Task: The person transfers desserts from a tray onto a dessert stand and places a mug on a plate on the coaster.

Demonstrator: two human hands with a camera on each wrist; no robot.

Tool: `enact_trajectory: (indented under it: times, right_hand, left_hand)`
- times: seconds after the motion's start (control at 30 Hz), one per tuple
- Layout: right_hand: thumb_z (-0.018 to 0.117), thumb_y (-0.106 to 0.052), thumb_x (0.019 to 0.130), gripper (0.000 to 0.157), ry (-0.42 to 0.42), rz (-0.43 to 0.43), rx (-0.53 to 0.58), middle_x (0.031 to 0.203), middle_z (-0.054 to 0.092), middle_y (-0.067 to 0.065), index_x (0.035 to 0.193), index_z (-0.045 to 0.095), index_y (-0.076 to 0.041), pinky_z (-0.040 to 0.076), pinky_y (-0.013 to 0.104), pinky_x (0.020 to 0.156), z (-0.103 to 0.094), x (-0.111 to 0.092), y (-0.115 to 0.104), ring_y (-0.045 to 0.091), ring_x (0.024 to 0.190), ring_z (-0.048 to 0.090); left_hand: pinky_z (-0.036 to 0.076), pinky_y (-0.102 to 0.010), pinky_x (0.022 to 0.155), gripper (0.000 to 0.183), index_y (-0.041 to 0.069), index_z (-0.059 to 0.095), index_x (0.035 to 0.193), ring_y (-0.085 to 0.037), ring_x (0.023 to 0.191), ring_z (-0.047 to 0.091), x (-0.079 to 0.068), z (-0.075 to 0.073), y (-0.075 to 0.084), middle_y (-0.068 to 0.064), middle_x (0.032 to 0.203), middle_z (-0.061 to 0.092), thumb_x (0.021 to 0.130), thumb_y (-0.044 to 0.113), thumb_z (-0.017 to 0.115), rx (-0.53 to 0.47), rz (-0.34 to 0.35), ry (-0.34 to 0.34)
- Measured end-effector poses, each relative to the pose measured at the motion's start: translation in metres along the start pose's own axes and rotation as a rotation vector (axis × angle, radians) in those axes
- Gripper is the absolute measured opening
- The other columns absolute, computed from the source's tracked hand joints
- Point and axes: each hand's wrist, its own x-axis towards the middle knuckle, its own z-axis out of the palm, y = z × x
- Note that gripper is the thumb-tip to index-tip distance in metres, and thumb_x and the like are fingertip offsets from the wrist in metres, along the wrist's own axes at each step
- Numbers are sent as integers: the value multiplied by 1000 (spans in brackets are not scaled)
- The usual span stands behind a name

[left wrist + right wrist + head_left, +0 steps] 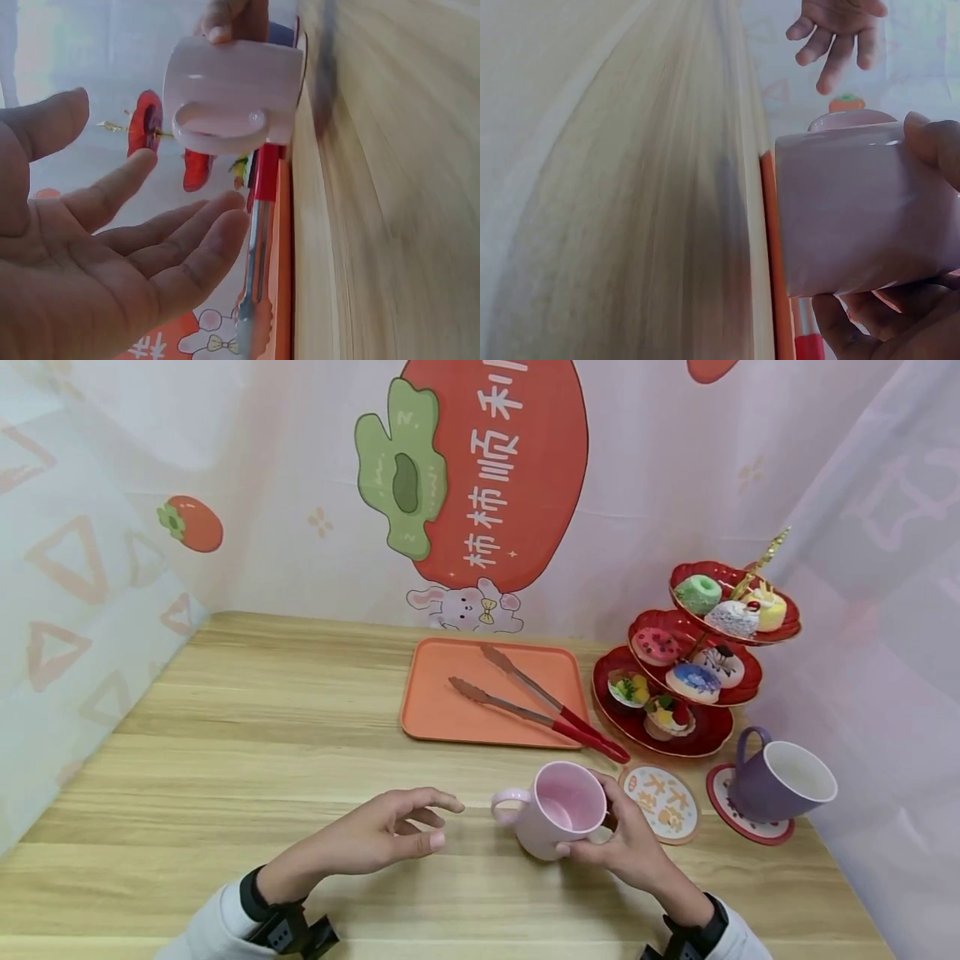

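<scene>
My right hand (634,842) grips a pale pink mug (537,823) by its body, with the thumb on the near side and fingers round the far side. The mug is upright, its handle (504,810) pointing left. Whether its base touches the table cannot be told. Left of the handle, my left hand (375,828) hovers with loosely bent fingers and nothing in it. In the left wrist view the palm and spread fingers (180,262) are apart from the mug. Beside my right hand lies a round white coaster (662,803) with orange lettering, partly hidden.
A purple mug (776,781) stands on a red-rimmed coaster (780,837) at right. Behind it rises a three-tier red stand (705,743) with several small cakes. Red-handled tongs (517,708) lie across an orange tray (431,693). Curtains (262,527) enclose the wooden table (225,735).
</scene>
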Motion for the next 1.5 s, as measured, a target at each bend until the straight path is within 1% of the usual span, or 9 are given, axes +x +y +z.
enact_trajectory:
  times: [0.23, 0.4, 0.5, 0.73, 1.0, 1.13, 1.3, 1.37, 1.5]
  right_hand:
    - [85, -4, 64, 79, 96, 76, -53, 119, 53, 16, 129, 41, 2, 51, 35, 78, -7, -7, 7, 32, 101, 55]
    - [84, -2, 64, 78, 194, 113, -84, 118, 51, 19, 127, 40, 5, 51, 30, 79, -11, -13, 7, 34, 100, 54]
    - [83, 0, 64, 78, 247, 135, -93, 118, 50, 20, 128, 38, 6, 50, 27, 78, -14, -16, 7, 34, 101, 54]
    - [82, 0, 66, 79, 340, 214, -134, 121, 47, 20, 129, 34, 6, 48, 18, 76, -25, -23, 9, 35, 103, 51]
    - [80, 0, 68, 83, 427, 291, -139, 124, 43, 22, 132, 27, 6, 45, 13, 76, -39, -29, 11, 30, 107, 46]
    - [82, -1, 67, 78, 491, 237, -207, 118, 45, 18, 126, 31, 4, 45, 12, 74, -50, -33, 33, 21, 103, 48]
    - [83, -5, 67, 80, 557, 242, -265, 118, 46, 15, 127, 32, 4, 44, 10, 74, -65, -36, 52, 12, 100, 49]
    - [83, -5, 67, 82, 574, 292, -260, 120, 45, 19, 128, 30, 7, 42, 9, 75, -68, -34, 42, 17, 103, 47]
    - [82, -8, 68, 84, 595, 319, -278, 121, 41, 22, 130, 28, 8, 39, 7, 74, -76, -33, 36, 22, 105, 46]
  left_hand:
    - [42, -48, 91, 35, 27, 56, 122, -24, 125, 41, -1, 2, -8, -7, 137, 44, 88, 34, 64, 302, 157, 101]
    - [36, -53, 95, 39, 32, 57, 119, -25, 128, 36, -1, 4, -9, -5, 141, 39, 83, 42, 67, 455, 160, 132]
    - [37, -53, 93, 41, 30, 59, 119, -28, 128, 36, -2, 3, -10, -7, 142, 37, 82, 42, 69, 548, 163, 137]
    - [42, -56, 84, 39, 17, 64, 113, -34, 122, 43, 0, 1, -16, -19, 136, 42, 82, 39, 69, 786, 256, 174]
    - [44, -56, 81, 38, 15, 65, 110, -36, 119, 45, 0, 0, -20, -22, 134, 44, 79, 36, 71, 845, 252, 180]
    - [45, -56, 78, 37, 15, 65, 110, -36, 119, 45, 0, 0, -20, -23, 133, 45, 80, 36, 71, 847, 253, 177]
    - [45, -55, 79, 37, 14, 65, 110, -37, 119, 45, 1, 0, -21, -24, 132, 46, 80, 36, 70, 848, 251, 169]
    - [45, -55, 80, 36, 14, 66, 110, -36, 119, 45, 1, 1, -21, -24, 131, 46, 81, 35, 70, 844, 243, 162]
    - [45, -55, 80, 35, 14, 66, 109, -36, 119, 44, 2, 2, -21, -24, 131, 46, 80, 33, 71, 842, 231, 156]
